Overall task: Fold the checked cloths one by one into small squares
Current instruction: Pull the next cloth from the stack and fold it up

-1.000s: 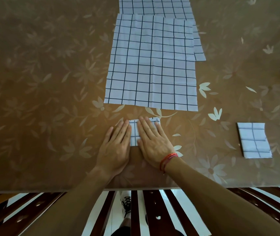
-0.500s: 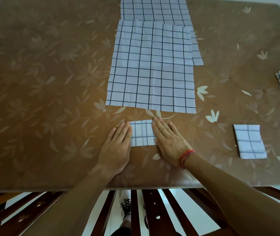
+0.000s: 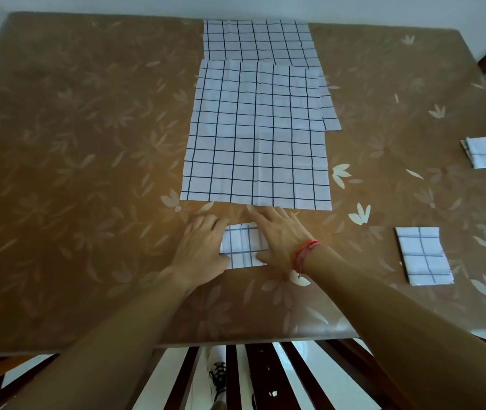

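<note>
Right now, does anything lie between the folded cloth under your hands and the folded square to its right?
Nothing visible does. Between the folded cloth and the folded square lies only bare table, apart from your own right hand resting on the cloth.

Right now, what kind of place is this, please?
Probably a home dining room: a brown table with a flower-patterned cover, a dark wooden slatted chair beneath its near edge, and white checked cloths spread on it.
</note>
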Motion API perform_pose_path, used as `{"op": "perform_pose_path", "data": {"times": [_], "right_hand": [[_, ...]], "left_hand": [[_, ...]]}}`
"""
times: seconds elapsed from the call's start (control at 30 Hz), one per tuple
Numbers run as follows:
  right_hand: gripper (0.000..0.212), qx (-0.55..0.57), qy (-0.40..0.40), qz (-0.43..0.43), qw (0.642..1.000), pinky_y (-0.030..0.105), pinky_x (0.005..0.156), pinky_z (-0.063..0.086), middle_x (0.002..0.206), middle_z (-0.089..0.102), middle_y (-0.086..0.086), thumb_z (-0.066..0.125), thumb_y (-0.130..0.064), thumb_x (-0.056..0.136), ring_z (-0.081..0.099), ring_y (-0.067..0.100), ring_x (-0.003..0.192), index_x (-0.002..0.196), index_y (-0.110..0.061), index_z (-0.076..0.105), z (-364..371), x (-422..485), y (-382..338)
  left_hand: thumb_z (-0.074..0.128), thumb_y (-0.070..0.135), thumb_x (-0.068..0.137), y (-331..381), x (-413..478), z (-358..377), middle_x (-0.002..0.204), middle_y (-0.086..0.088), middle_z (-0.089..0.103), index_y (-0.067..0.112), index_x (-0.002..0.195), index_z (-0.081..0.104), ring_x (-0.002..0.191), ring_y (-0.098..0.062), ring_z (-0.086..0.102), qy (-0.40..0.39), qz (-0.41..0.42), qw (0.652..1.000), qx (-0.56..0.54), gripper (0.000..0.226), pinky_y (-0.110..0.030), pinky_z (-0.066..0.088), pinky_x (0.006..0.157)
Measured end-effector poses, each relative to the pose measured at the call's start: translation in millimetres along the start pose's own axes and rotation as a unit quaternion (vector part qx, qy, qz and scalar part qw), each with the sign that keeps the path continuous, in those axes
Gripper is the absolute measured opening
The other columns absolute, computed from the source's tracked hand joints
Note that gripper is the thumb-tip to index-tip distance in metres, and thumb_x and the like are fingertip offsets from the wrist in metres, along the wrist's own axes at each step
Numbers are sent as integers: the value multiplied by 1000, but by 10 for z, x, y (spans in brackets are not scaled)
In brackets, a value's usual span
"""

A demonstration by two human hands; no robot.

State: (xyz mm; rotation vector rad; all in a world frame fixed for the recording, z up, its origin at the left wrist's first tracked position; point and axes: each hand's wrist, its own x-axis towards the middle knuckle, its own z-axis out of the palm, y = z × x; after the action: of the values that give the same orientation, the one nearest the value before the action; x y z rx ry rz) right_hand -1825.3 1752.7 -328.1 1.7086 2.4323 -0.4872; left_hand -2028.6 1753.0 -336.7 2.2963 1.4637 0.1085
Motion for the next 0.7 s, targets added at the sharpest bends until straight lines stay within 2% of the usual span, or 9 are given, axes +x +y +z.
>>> {"op": "perform_pose_path", "data": {"times": [0.2, 0.33, 0.4, 0.47, 0.5, 0.53, 0.6, 0.63, 0.7], "right_hand": [[75, -10, -36, 21, 999, 36, 94, 40, 121, 50, 4, 74, -41, 67, 47, 25, 109, 132, -22, 42, -61, 164, -43], [61, -4, -50, 31, 998, 33, 85, 39, 114, 48, 6, 73, -42, 71, 44, 26, 105, 124, -23, 51, -129, 186, -61], [48, 0, -47, 31, 998, 34, 86, 39, 114, 48, 6, 65, -46, 79, 43, 25, 107, 121, -23, 57, -167, 172, -77], [36, 27, -26, 25, 999, 37, 88, 40, 111, 51, 6, 54, -44, 89, 45, 26, 106, 116, -22, 63, -222, 146, -104], [32, 42, -14, 18, 999, 37, 86, 41, 109, 53, 7, 50, -40, 93, 47, 26, 105, 114, -21, 64, -262, 133, -123], [29, 54, -8, 18, 998, 36, 84, 41, 107, 56, 7, 47, -34, 95, 50, 27, 103, 112, -20, 65, -282, 113, -141], [26, 66, 2, 12, 998, 35, 80, 42, 103, 61, 6, 45, -24, 95, 55, 27, 98, 110, -19, 66, -363, 42, -187], [25, 69, 18, 5, 997, 34, 78, 43, 101, 64, 4, 46, -21, 94, 57, 26, 95, 109, -19, 66, -443, 0, -219], [24, 79, 22, 24, 996, 32, 75, 47, 95, 69, 1, 49, -18, 91, 60, 23, 88, 105, -21, 67, -589, -98, -297]], "left_hand": [[77, 23, 68, 26, 222, -76, 124, 2, 46, 19, 125, 48, 136, -21, 25, -78, -61, 995, -3, 65, -36, 24, 101], [72, 13, 72, 50, 241, -52, 115, 0, 49, 18, 102, 59, 138, -22, 25, -69, -76, 994, -44, 34, -36, 29, 101], [70, 8, 74, 75, 211, -64, 99, 2, 54, 19, 85, 58, 125, -24, 40, -34, -78, 991, -100, 19, -32, 38, 91], [67, 3, 75, 85, 190, -84, 79, 3, 55, 19, 74, 53, 95, -25, 56, -16, -90, 980, -177, 21, -27, 40, 69], [66, 2, 76, 89, 177, -98, 72, 3, 55, 19, 72, 52, 82, -26, 57, -14, -99, 971, -216, 22, -26, 39, 63], [65, 2, 76, 89, 162, -108, 70, 4, 55, 20, 71, 52, 82, -28, 58, -15, -112, 962, -250, 23, -26, 39, 62], [68, 4, 76, 90, 144, -143, 74, 7, 61, 23, 72, 55, 108, -30, 58, -7, -133, 941, -312, 24, -31, 44, 76], [70, 5, 76, 95, 126, -161, 84, 6, 66, 23, 75, 57, 120, -21, 54, -3, -141, 929, -341, 22, -36, 45, 88], [73, 5, 79, 129, 73, -227, 102, -2, 70, 17, 84, 61, 117, 1, 55, 9, -164, 906, -391, 18, -41, 41, 104]]}}
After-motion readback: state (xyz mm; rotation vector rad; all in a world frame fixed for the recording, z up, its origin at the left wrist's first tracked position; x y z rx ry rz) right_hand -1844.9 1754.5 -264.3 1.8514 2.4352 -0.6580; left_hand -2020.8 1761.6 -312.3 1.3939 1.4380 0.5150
